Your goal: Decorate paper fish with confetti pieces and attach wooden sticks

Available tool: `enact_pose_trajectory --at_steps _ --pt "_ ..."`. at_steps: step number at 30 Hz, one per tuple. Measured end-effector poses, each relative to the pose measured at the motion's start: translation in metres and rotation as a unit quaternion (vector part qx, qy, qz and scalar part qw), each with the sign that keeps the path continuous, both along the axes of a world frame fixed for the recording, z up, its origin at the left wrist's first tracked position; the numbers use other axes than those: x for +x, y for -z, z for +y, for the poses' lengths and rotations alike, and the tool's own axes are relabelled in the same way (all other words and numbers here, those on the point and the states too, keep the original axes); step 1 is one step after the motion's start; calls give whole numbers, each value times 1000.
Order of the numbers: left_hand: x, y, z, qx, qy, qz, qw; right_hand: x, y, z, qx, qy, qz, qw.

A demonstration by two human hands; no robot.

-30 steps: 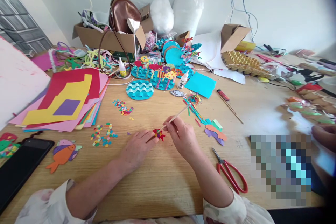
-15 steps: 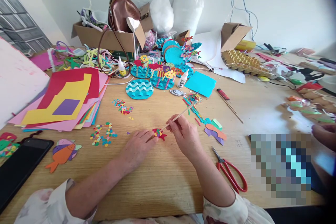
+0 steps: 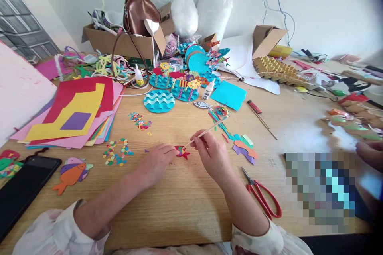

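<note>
On the wooden table lies a small red paper fish [image 3: 183, 153] with multicoloured pieces on its body. My left hand [image 3: 158, 162] holds its left end, fingertips pressed together over it. A thin pale wooden stick [image 3: 217, 123] is pinched between the thumb and fingers of my right hand [image 3: 210, 155]. The stick slants down to the left, its lower tip at the fish's upper edge; whether it touches cannot be told. Left of my hands lie small paper dots [image 3: 118, 153] and tiny coloured paper bits [image 3: 140, 122]. Red-handled scissors [image 3: 261, 195] rest beside my right forearm.
Coloured sheets [image 3: 73, 111] and a phone [image 3: 28, 191] lie at left, near orange and purple paper fish [image 3: 72, 175]. Behind stand a wavy blue disc [image 3: 158, 101], glue bottles [image 3: 208, 89] and a cardboard box [image 3: 128, 46]. Another person's hand [image 3: 371, 155] shows at the right edge.
My left fingers have shifted slightly and show less of a reach over the fish. The stick's lower tip has moved slightly up and right.
</note>
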State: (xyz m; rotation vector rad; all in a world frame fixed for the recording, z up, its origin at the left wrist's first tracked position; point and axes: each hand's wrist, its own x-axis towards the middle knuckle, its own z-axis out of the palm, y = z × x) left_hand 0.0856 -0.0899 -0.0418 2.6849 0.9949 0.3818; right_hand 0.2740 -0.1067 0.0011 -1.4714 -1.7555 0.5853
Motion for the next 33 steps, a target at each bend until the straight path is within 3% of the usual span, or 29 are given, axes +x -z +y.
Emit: enact_pose_trajectory --at_steps 5,27,33 --pt "5 -9 7 -29 5 28 999 0 2 0 -8 0 0 1000" --pt "13 -14 14 -60 -2 43 997 2 -1 -5 -4 11 3 1000" --pt "8 -12 9 -19 25 50 998 -1 -1 -5 -15 14 -7 1000"
